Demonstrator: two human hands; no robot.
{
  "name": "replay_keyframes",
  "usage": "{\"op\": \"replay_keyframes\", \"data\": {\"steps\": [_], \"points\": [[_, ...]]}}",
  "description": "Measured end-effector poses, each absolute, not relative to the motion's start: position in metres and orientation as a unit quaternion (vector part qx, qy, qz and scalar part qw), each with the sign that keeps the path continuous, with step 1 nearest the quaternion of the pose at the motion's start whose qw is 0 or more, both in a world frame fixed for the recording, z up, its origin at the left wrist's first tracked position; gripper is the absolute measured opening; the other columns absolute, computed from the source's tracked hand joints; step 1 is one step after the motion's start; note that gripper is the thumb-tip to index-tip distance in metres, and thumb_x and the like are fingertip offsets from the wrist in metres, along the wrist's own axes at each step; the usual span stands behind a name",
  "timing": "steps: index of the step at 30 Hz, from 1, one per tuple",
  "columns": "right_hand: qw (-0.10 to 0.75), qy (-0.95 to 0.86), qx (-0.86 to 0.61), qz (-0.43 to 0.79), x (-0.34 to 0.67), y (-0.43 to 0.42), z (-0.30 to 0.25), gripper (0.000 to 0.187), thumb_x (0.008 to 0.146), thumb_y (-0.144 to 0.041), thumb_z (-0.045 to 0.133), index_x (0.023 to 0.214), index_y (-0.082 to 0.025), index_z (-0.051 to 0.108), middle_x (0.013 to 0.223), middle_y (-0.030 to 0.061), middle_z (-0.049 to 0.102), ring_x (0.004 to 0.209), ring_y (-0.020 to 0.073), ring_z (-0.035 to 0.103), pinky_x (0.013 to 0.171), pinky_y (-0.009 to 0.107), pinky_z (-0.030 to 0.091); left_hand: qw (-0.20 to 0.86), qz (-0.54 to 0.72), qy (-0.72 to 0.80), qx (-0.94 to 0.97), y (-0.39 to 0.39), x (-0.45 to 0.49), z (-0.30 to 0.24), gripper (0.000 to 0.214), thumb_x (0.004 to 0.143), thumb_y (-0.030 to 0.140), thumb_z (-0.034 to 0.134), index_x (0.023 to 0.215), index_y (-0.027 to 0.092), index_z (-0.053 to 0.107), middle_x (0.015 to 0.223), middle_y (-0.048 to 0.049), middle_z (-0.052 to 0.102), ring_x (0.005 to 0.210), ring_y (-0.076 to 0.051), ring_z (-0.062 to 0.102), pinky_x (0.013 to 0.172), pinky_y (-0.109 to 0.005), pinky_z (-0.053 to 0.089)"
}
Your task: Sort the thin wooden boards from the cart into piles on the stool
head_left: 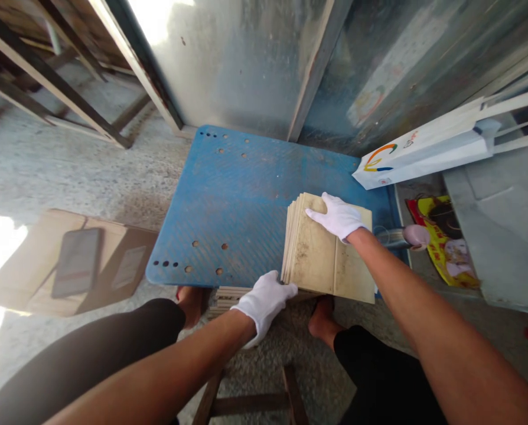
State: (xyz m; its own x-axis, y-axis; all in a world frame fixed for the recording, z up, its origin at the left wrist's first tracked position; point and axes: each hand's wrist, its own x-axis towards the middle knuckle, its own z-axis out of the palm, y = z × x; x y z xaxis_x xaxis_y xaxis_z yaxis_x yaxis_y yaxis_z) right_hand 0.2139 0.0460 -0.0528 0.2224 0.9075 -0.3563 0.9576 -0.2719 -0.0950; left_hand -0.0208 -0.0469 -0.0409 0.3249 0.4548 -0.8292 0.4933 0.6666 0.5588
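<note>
A stack of cream folded cardboard sheets (315,260) rests near the right end of a low blue plastic platform (241,195), overhanging its near edge. Its left edges are slightly fanned, and dark stains mark the top sheet. My right hand (337,218), in a white glove, lies on the top sheet with thumb and fingers spread. At the stack's near left corner is my left hand (264,302), gloved too, its thumb stretched against the corner and apart from the index finger. The other left fingertips are partly hidden. More layered sheets (228,295) show below the platform's near edge.
A phone (77,262) lies on a cardboard box (126,248) at left. At right are a white paper bag (427,144), a pink-topped object (416,236) and a yellow packet (450,242). Metal panels (237,65) stand behind the platform. Wooden stool legs (250,402) show below.
</note>
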Motion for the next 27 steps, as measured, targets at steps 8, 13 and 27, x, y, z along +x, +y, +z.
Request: {"op": "replay_keyframes", "data": {"steps": [8, 13, 27], "points": [[0.1, 0.63, 0.758, -0.133, 0.207, 0.019, -0.058, 0.093, 0.084, -0.07, 0.038, 0.147, -0.004, 0.021, 0.152, 0.0183, 0.024, 0.138, 0.0294, 0.024, 0.111, 0.042, 0.021, 0.777, 0.035, 0.553, 0.299, -0.066, -0.022, -0.043, 0.019, 0.074, 0.017, 0.062, 0.09, 0.012, 0.053, 0.066, 0.0023, 0.05, 0.052, -0.008, 0.046, 0.049, -0.021, 0.037], [0.091, 0.635, 0.76, -0.103, 0.187, -0.017, -0.06, 0.087, 0.086, -0.068, 0.036, 0.147, -0.006, 0.023, 0.151, 0.0163, 0.027, 0.138, 0.028, 0.025, 0.111, 0.044, 0.02, 0.786, 0.063, 0.548, 0.28, -0.071, -0.024, -0.046, 0.027, 0.066, 0.017, 0.068, 0.092, 0.012, 0.06, 0.074, -0.0034, 0.063, 0.063, -0.014, 0.059, 0.058, -0.025, 0.047], [0.034, 0.604, 0.772, -0.193, 0.131, -0.103, -0.021, 0.084, 0.085, -0.068, 0.041, 0.141, -0.005, 0.038, 0.146, 0.0141, 0.037, 0.136, 0.0259, 0.032, 0.113, 0.036, 0.024, 0.865, -0.039, 0.415, 0.28, -0.09, -0.06, -0.019, 0.06, 0.038, 0.045, 0.086, 0.084, 0.011, 0.068, 0.08, -0.0103, 0.071, 0.07, -0.025, 0.066, 0.055, -0.031, 0.049]]}}
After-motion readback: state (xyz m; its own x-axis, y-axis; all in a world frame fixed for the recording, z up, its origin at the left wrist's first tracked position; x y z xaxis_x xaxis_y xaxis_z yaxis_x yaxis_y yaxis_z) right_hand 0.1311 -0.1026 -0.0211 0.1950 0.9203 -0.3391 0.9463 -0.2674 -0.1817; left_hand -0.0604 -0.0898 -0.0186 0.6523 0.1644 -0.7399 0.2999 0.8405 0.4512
